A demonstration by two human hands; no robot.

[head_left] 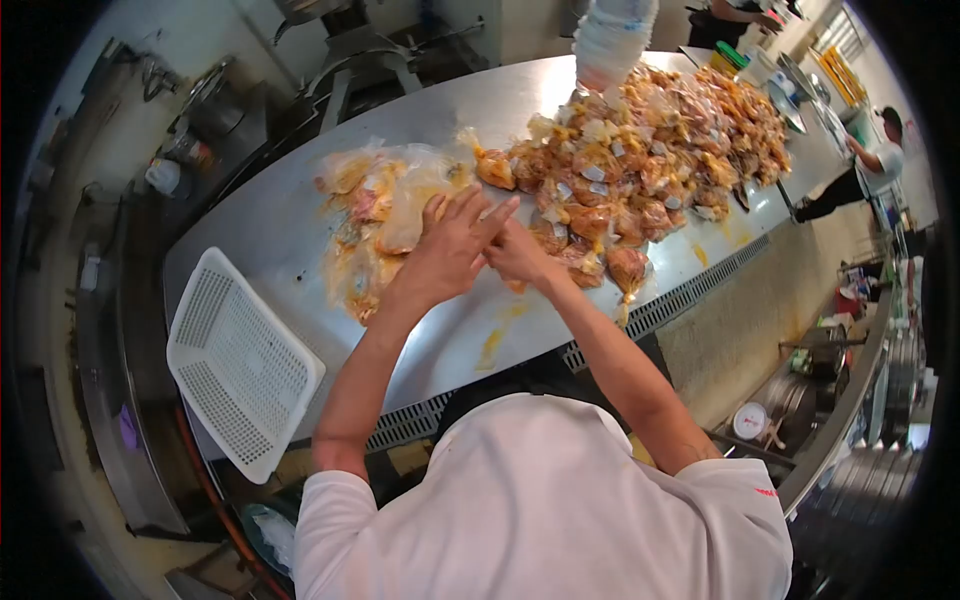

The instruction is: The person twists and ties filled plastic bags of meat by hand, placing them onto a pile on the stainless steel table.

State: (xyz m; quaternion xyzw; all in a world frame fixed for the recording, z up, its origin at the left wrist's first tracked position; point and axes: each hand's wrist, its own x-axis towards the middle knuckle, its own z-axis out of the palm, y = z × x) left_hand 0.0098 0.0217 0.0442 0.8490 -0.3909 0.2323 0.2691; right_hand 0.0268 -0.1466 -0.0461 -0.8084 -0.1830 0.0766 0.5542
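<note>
My left hand (pixel 452 245) is over the middle of the steel table, its fingers stretched out and slightly apart. My right hand (pixel 516 254) meets it, with its fingers partly hidden behind the left fingers, so I cannot make out what they hold. Just left of my left hand lie loose clear plastic bags (pixel 408 205) with pale and orange-stained pieces of what looks like raw meat. To the right of my hands rises a large pile of knotted clear bags (pixel 640 165) filled with orange-brown seasoned meat; some carry small white labels.
A white perforated plastic basket (pixel 240 365) rests tilted at the steel table's (pixel 270 230) left end. A tall wrapped stack of clear plastic (pixel 612 45) stands behind the pile. A slotted drain strip (pixel 690 290) follows the near edge. One person (pixel 880 165) stands at far right, another at the back.
</note>
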